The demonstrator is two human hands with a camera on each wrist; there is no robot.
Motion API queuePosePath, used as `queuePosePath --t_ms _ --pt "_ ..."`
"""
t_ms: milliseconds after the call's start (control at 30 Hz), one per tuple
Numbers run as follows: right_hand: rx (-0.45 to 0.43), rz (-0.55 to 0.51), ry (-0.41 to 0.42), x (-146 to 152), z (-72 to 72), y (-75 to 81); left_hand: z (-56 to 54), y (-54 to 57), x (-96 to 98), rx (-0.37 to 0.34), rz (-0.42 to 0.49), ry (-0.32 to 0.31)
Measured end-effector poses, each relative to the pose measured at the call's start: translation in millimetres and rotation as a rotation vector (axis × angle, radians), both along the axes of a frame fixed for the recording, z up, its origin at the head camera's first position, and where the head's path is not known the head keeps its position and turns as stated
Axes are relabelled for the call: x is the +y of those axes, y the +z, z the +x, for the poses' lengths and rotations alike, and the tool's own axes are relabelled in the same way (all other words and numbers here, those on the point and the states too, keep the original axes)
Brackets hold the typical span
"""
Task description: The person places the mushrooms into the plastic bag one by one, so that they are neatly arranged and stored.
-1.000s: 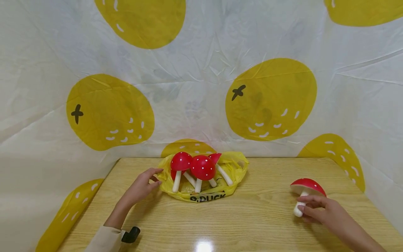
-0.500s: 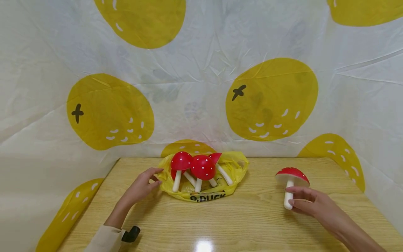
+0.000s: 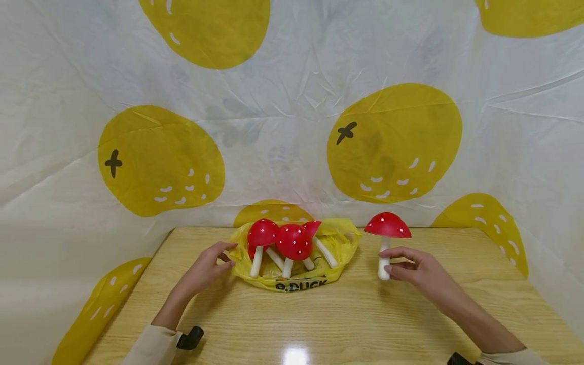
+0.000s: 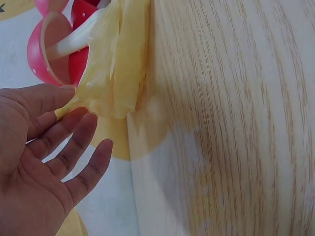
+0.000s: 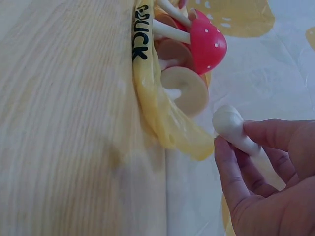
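My right hand pinches the white stem of a toy mushroom between thumb and fingers. Its red, white-dotted cap points up, and it is held just right of a yellow plastic bag. In the right wrist view the rounded stem end pokes out of the grip. My left hand holds the bag's left edge; the left wrist view shows thumb and index finger pinching the thin plastic, the other fingers loose. Several red mushrooms with white stems lie in the open bag, caps toward the back.
The bag sits near the back edge of a light wood table. Behind it hangs a pale cloth printed with large yellow fruit shapes. A black wrist strap piece shows by the left sleeve.
My right hand has carried the mushroom left and toward the back, closer to the bag, and its cap has come more level. My left hand and the bag have stayed in place.
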State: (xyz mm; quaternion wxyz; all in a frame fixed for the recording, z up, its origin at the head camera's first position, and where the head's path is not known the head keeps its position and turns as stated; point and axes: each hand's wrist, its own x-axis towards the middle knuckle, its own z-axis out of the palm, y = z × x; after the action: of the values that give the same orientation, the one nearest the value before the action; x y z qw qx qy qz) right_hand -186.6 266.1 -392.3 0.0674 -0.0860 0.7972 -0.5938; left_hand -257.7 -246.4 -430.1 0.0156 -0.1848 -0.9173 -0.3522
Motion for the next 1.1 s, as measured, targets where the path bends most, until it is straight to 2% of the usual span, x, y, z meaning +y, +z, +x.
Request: queuePosePath --t_ms 267,567,767,1100 --pt "0.139 0.004 0.061 -37.1 -24.3 0.3 -0.7 -1.4 -0.4 0.005 0.000 0.001" --pt "0.150 0.033 0.062 -78.3 -44.4 -14.9 1.0 -0.4 -0.3 -0.016 0.004 0.006" --pt "0.137 0.024 0.022 -103.5 -49.8 -25.1 1.3 0.5 0.7 -0.013 -0.003 0.011" --pt "0.103 0.085 -0.113 -129.9 -52.6 -39.6 0.3 2.3 1.4 -0.020 -0.004 0.013"
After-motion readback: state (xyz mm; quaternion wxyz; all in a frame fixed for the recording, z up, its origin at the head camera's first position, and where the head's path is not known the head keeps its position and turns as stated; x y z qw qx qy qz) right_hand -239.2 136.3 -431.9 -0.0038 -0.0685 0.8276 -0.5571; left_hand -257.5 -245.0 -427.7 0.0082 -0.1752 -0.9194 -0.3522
